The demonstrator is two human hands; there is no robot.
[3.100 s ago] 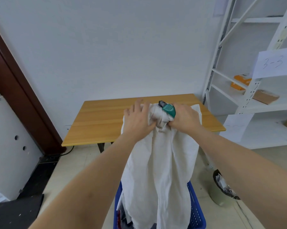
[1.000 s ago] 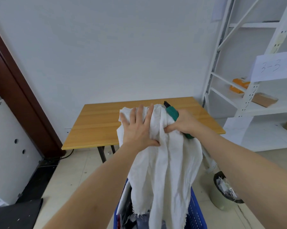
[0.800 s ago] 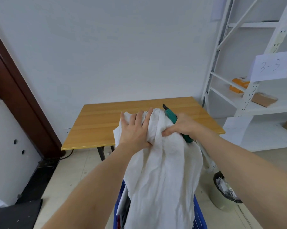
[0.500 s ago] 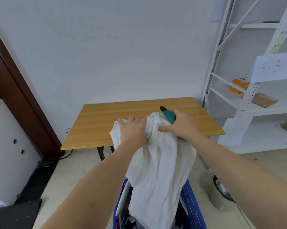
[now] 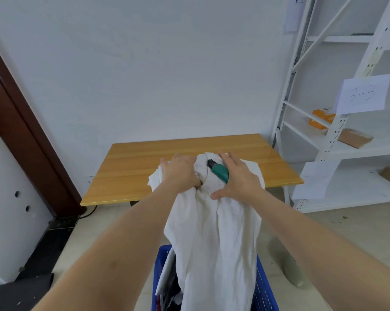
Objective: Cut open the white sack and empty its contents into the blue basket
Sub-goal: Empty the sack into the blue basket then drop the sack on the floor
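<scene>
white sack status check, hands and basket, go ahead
Left hand grips bunched top of white sack. Right hand holds green cutter, fingers spread against sack. Sack hangs into blue basket. Nothing in the way.

One white sack [image 5: 214,232], one blue basket [image 5: 264,292], one green cutter [image 5: 218,171], two hands, left [image 5: 180,173] and right [image 5: 238,178], one desk [image 5: 144,167], one white shelf rack [image 5: 337,122], two paper labels [image 5: 364,94] [image 5: 317,179].
</scene>
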